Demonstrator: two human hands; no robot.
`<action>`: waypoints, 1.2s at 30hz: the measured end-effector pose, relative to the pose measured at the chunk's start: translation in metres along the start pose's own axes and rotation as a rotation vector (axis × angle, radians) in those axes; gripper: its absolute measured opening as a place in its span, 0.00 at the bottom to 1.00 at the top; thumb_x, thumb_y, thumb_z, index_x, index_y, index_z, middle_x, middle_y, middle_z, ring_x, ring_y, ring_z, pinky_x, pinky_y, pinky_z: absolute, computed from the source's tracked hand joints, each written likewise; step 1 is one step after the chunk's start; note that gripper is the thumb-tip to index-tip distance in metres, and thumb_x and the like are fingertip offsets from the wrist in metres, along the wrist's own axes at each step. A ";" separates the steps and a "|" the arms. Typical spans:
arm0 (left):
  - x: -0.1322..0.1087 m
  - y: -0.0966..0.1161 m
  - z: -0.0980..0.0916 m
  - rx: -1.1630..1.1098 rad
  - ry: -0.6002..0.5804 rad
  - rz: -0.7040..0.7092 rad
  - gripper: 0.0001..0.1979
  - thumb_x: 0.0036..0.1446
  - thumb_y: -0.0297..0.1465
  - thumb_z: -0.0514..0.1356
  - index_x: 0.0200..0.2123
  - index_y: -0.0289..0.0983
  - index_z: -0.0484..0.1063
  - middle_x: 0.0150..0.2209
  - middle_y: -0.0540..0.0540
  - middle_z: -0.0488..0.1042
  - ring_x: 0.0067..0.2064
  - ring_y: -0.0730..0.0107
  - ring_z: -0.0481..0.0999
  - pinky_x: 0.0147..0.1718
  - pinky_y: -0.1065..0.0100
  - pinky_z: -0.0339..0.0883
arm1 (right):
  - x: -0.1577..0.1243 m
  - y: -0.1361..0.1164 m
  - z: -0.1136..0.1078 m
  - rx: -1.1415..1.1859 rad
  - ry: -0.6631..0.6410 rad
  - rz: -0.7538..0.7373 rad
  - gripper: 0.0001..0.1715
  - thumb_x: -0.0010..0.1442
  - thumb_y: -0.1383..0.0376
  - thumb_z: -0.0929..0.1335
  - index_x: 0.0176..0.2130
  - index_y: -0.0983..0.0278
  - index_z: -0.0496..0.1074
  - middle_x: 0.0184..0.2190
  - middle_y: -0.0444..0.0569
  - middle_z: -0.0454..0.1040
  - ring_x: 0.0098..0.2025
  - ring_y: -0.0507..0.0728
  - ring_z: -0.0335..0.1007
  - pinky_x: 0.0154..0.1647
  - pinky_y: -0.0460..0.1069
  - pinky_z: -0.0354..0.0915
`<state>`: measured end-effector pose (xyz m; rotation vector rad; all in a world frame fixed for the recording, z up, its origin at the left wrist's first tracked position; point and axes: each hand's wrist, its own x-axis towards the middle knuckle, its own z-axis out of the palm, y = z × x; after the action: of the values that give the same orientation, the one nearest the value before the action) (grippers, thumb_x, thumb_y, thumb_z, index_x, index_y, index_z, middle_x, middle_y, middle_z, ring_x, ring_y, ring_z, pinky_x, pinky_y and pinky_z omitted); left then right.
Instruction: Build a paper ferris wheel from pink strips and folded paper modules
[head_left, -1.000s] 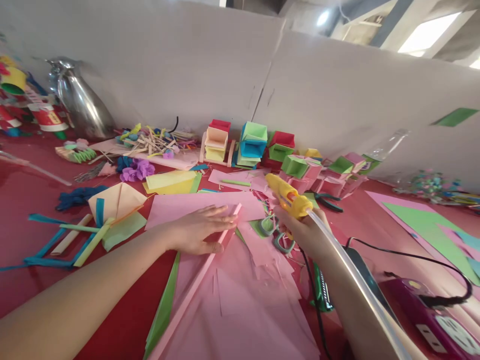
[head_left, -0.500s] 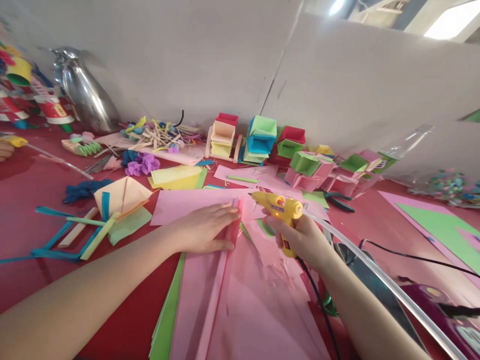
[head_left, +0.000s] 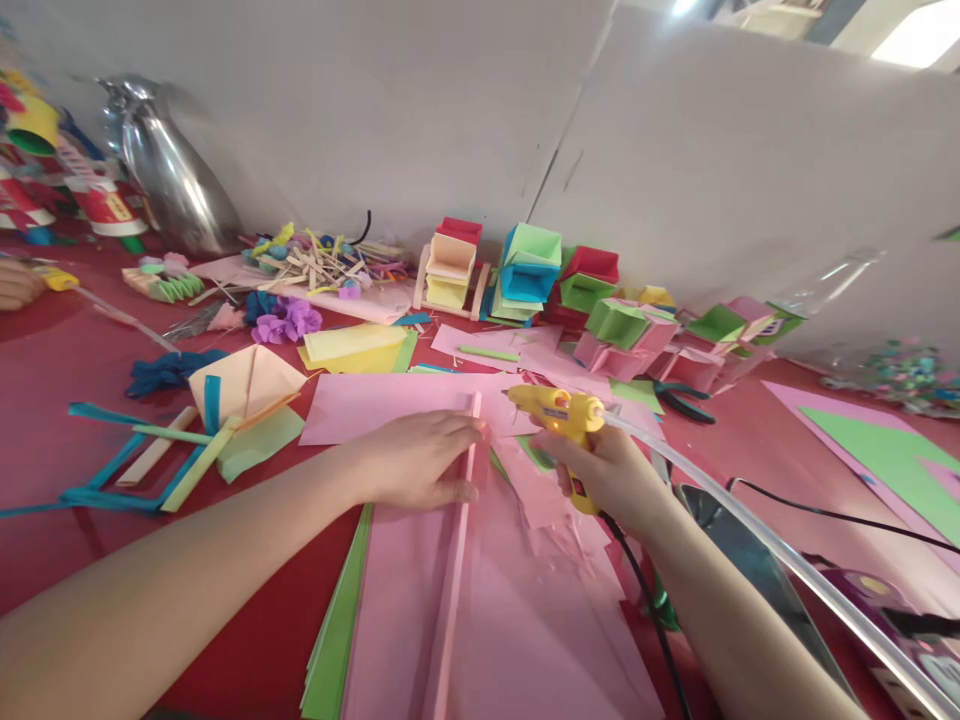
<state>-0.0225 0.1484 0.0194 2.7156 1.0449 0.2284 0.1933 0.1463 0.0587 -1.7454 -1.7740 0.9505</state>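
Note:
My right hand (head_left: 607,475) is wrapped round the handle of a yellow hot glue gun (head_left: 559,408). Its nozzle points left, and a long clear glue stick (head_left: 720,490) runs out of its back. My left hand (head_left: 424,458) holds a long, narrow folded pink paper strip (head_left: 454,590) near its far end, with fingers and thumb at its edge. The strip lies lengthwise over pink paper sheets (head_left: 547,630); its near end runs out of the frame. Green sheets (head_left: 337,630) show under the pink ones on the left.
Folded paper boxes (head_left: 529,265) stand along the wall. To the left are a paper-strip frame (head_left: 142,480), purple paper flowers (head_left: 289,320), a steel jug (head_left: 161,160) and another person's hand (head_left: 19,285). Pliers (head_left: 686,402) and cables lie to the right.
The pink strip's long fold has shifted slightly right at its near end and stands more upright. My left fingers have moved from lying over it to its edge. The glue gun stays nearly in place.

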 end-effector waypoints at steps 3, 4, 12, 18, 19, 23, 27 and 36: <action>-0.002 -0.003 -0.008 -0.020 -0.075 0.000 0.37 0.54 0.52 0.51 0.58 0.31 0.57 0.62 0.37 0.55 0.62 0.56 0.55 0.58 0.59 0.50 | 0.002 -0.001 0.001 -0.001 0.031 0.026 0.16 0.50 0.54 0.66 0.30 0.66 0.69 0.11 0.39 0.62 0.14 0.48 0.57 0.13 0.43 0.52; -0.002 -0.003 -0.008 -0.019 -0.086 0.001 0.38 0.52 0.53 0.52 0.58 0.31 0.58 0.62 0.36 0.55 0.62 0.55 0.55 0.58 0.59 0.50 | 0.002 -0.002 0.002 0.002 0.032 0.035 0.16 0.50 0.54 0.66 0.28 0.66 0.68 0.11 0.39 0.61 0.13 0.48 0.56 0.13 0.43 0.52; 0.001 0.004 0.008 0.016 0.045 -0.044 0.43 0.48 0.56 0.53 0.56 0.27 0.58 0.58 0.32 0.61 0.59 0.52 0.60 0.56 0.59 0.54 | 0.013 -0.002 0.002 0.009 -0.050 0.054 0.19 0.53 0.53 0.64 0.25 0.67 0.70 0.07 0.41 0.62 0.12 0.47 0.55 0.14 0.43 0.53; 0.000 0.003 0.007 0.008 0.028 -0.038 0.41 0.50 0.56 0.51 0.55 0.28 0.60 0.57 0.32 0.61 0.58 0.51 0.60 0.53 0.60 0.57 | 0.018 -0.005 0.005 0.003 -0.054 0.051 0.19 0.53 0.55 0.64 0.22 0.66 0.68 0.08 0.41 0.62 0.12 0.47 0.56 0.14 0.43 0.53; -0.001 0.003 0.007 0.002 0.024 -0.038 0.41 0.50 0.56 0.50 0.55 0.28 0.60 0.58 0.32 0.61 0.58 0.51 0.60 0.53 0.60 0.56 | 0.018 -0.005 0.005 0.001 -0.051 0.052 0.19 0.52 0.55 0.64 0.21 0.66 0.67 0.08 0.41 0.63 0.12 0.47 0.56 0.14 0.43 0.53; -0.002 0.002 0.006 -0.022 0.023 -0.042 0.43 0.50 0.56 0.51 0.59 0.29 0.54 0.61 0.33 0.56 0.61 0.52 0.56 0.56 0.59 0.52 | 0.017 -0.009 0.007 -0.029 -0.036 0.080 0.18 0.52 0.56 0.64 0.20 0.66 0.67 0.09 0.41 0.63 0.11 0.47 0.55 0.14 0.44 0.51; -0.002 0.002 0.006 -0.030 0.027 -0.037 0.45 0.50 0.56 0.50 0.62 0.31 0.48 0.64 0.35 0.46 0.64 0.56 0.49 0.59 0.60 0.47 | 0.016 -0.010 0.007 -0.043 -0.023 0.118 0.17 0.52 0.57 0.64 0.20 0.66 0.66 0.08 0.40 0.62 0.11 0.46 0.52 0.13 0.44 0.50; -0.003 0.000 0.004 -0.073 0.011 -0.042 0.43 0.50 0.56 0.51 0.60 0.32 0.51 0.64 0.36 0.49 0.63 0.55 0.51 0.58 0.59 0.49 | 0.016 -0.005 0.007 -0.036 -0.052 0.089 0.16 0.52 0.58 0.63 0.20 0.65 0.65 0.14 0.43 0.66 0.13 0.47 0.57 0.14 0.43 0.54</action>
<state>-0.0239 0.1456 0.0153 2.6279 1.0743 0.2697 0.1840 0.1617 0.0557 -1.8521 -1.7689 1.0151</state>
